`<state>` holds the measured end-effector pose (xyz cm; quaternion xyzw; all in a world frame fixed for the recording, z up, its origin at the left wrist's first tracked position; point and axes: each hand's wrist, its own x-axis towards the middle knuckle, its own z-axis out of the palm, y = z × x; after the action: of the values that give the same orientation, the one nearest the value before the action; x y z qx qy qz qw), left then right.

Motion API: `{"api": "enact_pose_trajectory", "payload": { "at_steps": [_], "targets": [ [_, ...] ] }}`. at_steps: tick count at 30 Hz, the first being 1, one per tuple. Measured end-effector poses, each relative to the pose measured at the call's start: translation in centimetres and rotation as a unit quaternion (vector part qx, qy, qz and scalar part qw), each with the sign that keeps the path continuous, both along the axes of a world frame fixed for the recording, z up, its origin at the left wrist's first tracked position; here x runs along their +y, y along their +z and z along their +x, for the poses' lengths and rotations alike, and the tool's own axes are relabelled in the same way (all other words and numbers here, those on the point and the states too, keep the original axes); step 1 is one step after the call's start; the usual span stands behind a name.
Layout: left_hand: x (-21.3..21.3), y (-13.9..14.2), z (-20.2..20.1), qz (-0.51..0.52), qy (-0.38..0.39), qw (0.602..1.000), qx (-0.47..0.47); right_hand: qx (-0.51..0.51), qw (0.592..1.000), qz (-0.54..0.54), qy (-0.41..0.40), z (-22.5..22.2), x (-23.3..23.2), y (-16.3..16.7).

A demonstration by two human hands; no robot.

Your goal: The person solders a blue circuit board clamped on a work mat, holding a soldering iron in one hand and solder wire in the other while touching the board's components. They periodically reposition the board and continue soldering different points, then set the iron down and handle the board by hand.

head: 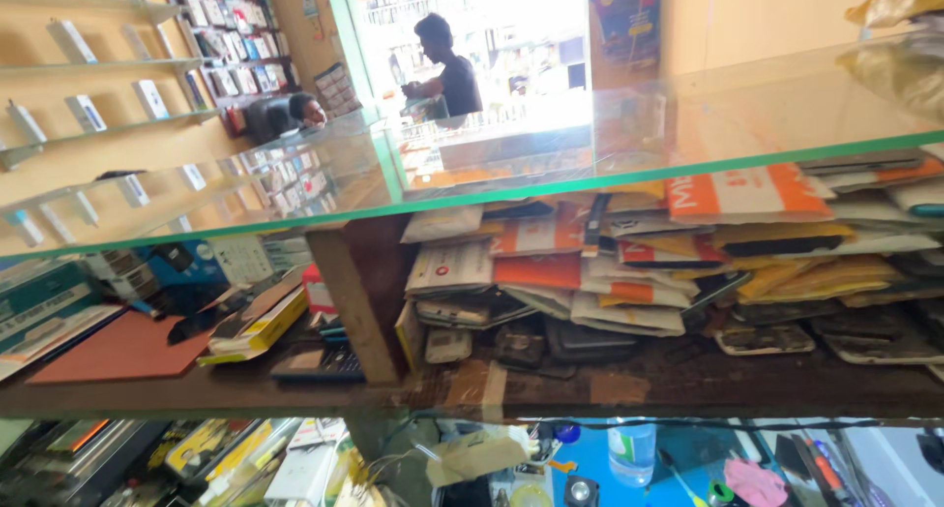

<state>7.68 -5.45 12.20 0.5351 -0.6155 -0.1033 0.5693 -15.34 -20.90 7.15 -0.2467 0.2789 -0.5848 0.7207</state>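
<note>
Many packets [629,271] on wooden shelf [590,384]

Beneath a glass shelf, a pile of flat orange, white and yellow packets [639,261] fills the wooden compartment. Small white boxes [84,114] line wall shelves at left. A yellow-edged box [258,322] lies lower left.

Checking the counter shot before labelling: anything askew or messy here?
Yes. Under the glass counter top, the envelopes and packets lie in a loose, slanting heap, not squared. Bare phone parts sit scattered on the wooden shelf. No hands show.
</note>
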Motion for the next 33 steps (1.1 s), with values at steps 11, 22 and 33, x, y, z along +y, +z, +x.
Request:
{"api": "enact_pose_trajectory", "payload": {
  "at_steps": [11, 22, 33],
  "targets": [
    [11.0, -11.9, -7.7, -0.035, 0.076, 0.993, -0.077, 0.062, 0.994, -0.087, 0.006, -11.6, 13.1, -6.1],
    [5.1, -3.5, -5.5, -0.061, 0.046, 0.99, -0.122, 0.155, 0.975, -0.152, -0.054, -8.7, 13.7, -3.5],
    [4.1, -3.8, -5.2, 0.17, 0.011, 0.978, -0.116, 0.193, 0.969, -0.148, -0.037, -8.8, 13.3, -2.8]
  ]
}}
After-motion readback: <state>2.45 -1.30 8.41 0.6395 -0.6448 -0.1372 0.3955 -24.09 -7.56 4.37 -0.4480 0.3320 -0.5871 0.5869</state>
